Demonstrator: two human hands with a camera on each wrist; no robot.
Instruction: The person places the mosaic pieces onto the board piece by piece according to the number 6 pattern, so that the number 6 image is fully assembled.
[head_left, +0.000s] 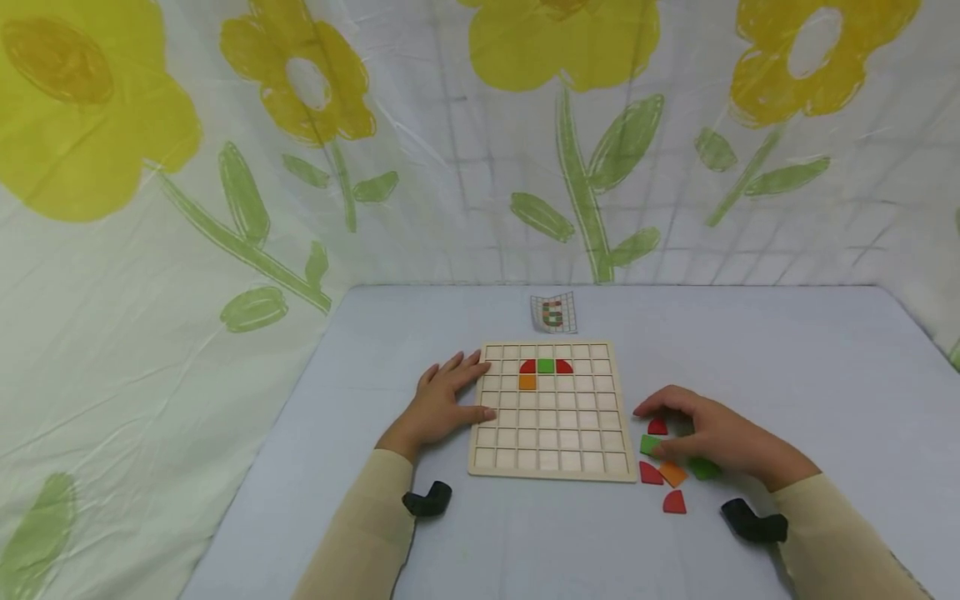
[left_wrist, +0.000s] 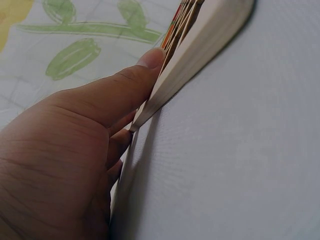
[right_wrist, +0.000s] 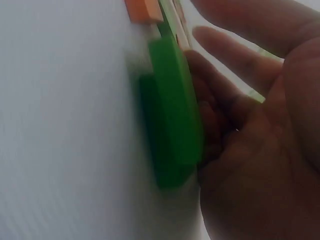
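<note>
A wooden grid board [head_left: 551,437] lies on the table with red quarter-round pieces [head_left: 564,367], a green square [head_left: 546,367] and an orange square [head_left: 527,382] in its upper cells. My left hand [head_left: 442,402] rests at the board's left edge, thumb and fingertips over the rim; the left wrist view shows the thumb on the edge. To the board's right, my right hand [head_left: 720,433] hovers over loose pieces, its thumb at a green square [head_left: 649,444] and its index finger apart from the thumb. A green piece [right_wrist: 177,100] sits close by the fingers in the right wrist view.
Loose red quarter-rounds [head_left: 674,502], an orange piece [head_left: 672,474] and a green piece [head_left: 703,468] lie right of the board. Behind the board stands a small pattern card [head_left: 553,313]. A flowered curtain [head_left: 450,208] hangs past the table's back edge.
</note>
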